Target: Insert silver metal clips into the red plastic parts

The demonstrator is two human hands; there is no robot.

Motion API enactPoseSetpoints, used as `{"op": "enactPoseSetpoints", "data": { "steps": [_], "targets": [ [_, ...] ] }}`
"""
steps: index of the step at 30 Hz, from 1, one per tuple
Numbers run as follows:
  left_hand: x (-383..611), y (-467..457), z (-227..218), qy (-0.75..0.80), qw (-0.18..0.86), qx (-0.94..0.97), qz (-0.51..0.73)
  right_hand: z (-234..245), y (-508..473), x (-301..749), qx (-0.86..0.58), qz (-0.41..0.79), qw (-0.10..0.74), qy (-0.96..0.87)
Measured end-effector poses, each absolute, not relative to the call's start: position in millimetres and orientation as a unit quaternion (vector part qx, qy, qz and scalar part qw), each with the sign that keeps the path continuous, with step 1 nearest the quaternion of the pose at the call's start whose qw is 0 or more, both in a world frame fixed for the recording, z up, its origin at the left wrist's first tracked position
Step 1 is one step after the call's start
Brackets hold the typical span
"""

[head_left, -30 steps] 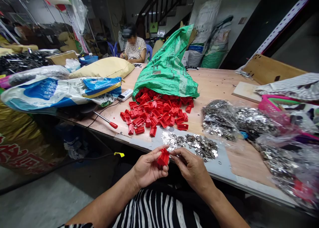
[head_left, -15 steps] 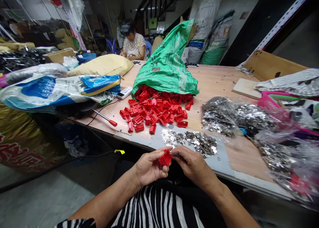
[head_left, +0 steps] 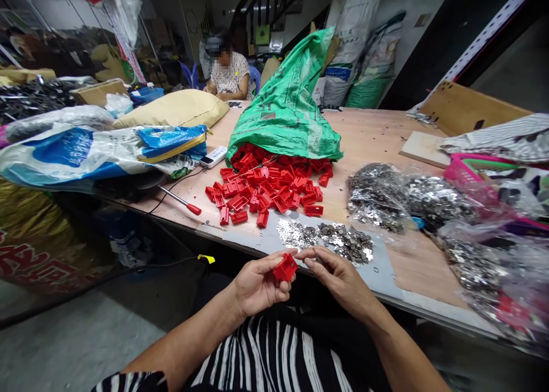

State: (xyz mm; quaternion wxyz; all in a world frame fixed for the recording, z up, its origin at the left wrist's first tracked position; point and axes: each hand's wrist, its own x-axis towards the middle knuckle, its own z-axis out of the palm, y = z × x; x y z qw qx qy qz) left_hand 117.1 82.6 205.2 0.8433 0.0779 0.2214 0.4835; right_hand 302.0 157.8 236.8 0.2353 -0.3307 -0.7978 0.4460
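Note:
My left hand [head_left: 257, 283] grips a small red plastic part [head_left: 285, 267] in front of my chest, just below the table's front edge. My right hand [head_left: 338, 278] is beside it, thumb and fingers pinched at the part's right side; what they hold is too small to make out. Beyond my hands, a heap of small silver metal pieces [head_left: 328, 239] lies on a grey sheet [head_left: 381, 275]. Behind that, several red plastic parts [head_left: 268, 192] spill from a green sack [head_left: 291, 109].
Clear bags of metal pieces [head_left: 394, 195] and a pink basket [head_left: 472, 175] lie to the right. Blue-and-white sacks [head_left: 98, 152], a red-handled tool [head_left: 182, 200] and a white remote [head_left: 213, 157] are on the left. Another person [head_left: 227, 69] sits at the table's far end.
The red part has been turned a little in my left hand, and my right fingers have shifted slightly off its right side. My view has drifted a little.

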Motion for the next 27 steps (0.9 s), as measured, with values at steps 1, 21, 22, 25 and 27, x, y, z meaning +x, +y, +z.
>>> {"op": "enactPoseSetpoints", "data": {
  "steps": [1,21,22,25,27],
  "targets": [
    [117.3,82.5,206.1,0.228,0.841,0.08,0.484,235.3,159.0,303.3,-0.354,0.45,0.239,-0.784],
    [134.7,79.7,193.4,0.382,0.783,0.252,0.421,195.3,144.4,311.8,-0.365,0.579,0.221,-0.695],
    [136.0,78.9,195.2,0.414,0.747,0.294,0.429,194.6,142.8,314.0,-0.375,0.576,0.229,-0.69],
    [137.7,76.3,201.7,0.485,0.582,0.465,0.458,193.8,137.9,318.2,-0.406,0.555,0.256,-0.679],
    [137.9,75.0,205.1,0.493,0.476,0.555,0.472,192.7,134.7,318.1,-0.418,0.539,0.27,-0.68]
  ]
}}
